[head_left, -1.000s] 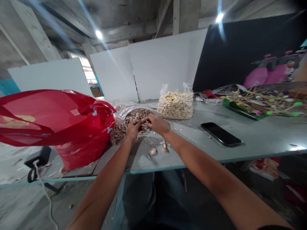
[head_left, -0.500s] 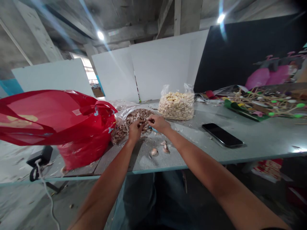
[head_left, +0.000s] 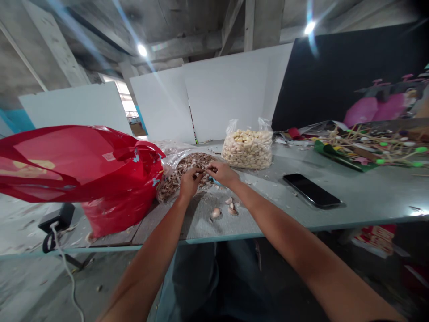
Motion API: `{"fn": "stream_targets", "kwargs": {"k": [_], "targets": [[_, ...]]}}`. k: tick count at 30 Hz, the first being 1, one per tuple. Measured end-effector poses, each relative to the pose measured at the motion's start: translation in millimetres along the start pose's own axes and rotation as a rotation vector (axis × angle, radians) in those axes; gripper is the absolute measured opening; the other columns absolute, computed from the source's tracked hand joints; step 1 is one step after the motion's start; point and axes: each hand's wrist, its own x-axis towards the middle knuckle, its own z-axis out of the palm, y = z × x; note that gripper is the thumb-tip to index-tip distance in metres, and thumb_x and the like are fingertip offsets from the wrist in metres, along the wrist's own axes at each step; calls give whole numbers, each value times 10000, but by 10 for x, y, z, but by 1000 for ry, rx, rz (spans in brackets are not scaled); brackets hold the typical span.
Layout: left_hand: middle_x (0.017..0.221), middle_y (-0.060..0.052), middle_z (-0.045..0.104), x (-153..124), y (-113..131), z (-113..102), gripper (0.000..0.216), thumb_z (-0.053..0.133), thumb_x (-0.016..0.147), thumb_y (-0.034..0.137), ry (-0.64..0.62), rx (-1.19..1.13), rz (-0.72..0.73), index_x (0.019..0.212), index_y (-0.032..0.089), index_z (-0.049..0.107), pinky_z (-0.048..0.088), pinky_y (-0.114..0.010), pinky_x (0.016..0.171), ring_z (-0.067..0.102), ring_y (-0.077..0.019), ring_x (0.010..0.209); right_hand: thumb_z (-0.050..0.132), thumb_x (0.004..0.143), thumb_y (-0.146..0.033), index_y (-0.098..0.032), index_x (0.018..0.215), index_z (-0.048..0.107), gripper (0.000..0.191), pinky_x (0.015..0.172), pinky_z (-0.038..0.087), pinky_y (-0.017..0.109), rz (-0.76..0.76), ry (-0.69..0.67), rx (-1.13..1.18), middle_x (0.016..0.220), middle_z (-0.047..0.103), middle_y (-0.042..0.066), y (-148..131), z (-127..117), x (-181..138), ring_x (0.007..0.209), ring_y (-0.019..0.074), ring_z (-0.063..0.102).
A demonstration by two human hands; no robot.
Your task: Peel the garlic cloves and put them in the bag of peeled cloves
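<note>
Over the near side of a clear bag of dry garlic skins [head_left: 172,179], my left hand [head_left: 188,184] and my right hand [head_left: 223,173] meet with fingertips pinched. Whatever lies between the fingers is too small to make out. A bit of something blue [head_left: 215,181] shows just under my right hand. On the tabletop between my forearms lie several unpeeled garlic cloves, one [head_left: 216,213] apart from a small cluster [head_left: 232,208]. Behind my right hand a clear plastic bag of peeled garlic cloves [head_left: 247,151] stands upright.
A large red plastic bag [head_left: 117,214] stands at the left, beside a black box with a white cable [head_left: 60,217]. A smartphone [head_left: 311,190] lies right of my right forearm. Craft sticks with green tips [head_left: 382,147] clutter the far right. The table's front edge [head_left: 234,237] crosses below.
The view has shifted very slightly. Both hands keep their pinch at the same spot, and the cloves and bags stay where they were.
</note>
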Motion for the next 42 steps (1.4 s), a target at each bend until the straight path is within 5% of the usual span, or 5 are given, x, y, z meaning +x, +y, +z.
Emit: {"fn": "stream_targets", "kwargs": {"k": [13,18,25,34,42], "targets": [[811,-35,690,4,26,29,242,743,671,355,17,-103,-32,855,199,751,425,-208,525,536,-115,603,531,831,-477,-160,849,631,332,514,448,246,240,-154,514,653,598,4,26,152,-3,514,116,530],[837,-20,680,-33,86,41,424,697,730,428,-10,-209,-52,1097,216,695,395,-198,454,492,-77,501,582,800,-488,-157,931,663,365,579,468,249,136,237,283,699,633,21,34,-243,162,587,136,573],[404,17,467,-61,46,79,533,535,794,633,-210,-238,-138,527,172,558,259,-199,349,374,-66,338,539,836,-407,-118,986,661,349,727,461,320,258,637,-180,748,671,98,236,-1201,605,748,209,618],[692,37,600,-35,188,59,527,790,596,483,-77,-468,-203,970,173,585,375,-215,396,468,-58,403,463,802,-656,-206,508,481,538,426,289,235,308,69,388,394,418,-40,-37,27,147,383,97,366],[639,40,594,-30,179,53,473,816,554,466,-64,-481,-235,854,164,609,408,-219,431,480,-65,434,441,805,-685,-211,514,456,557,431,257,253,230,-85,418,425,401,-32,-132,128,3,411,101,336]]}}
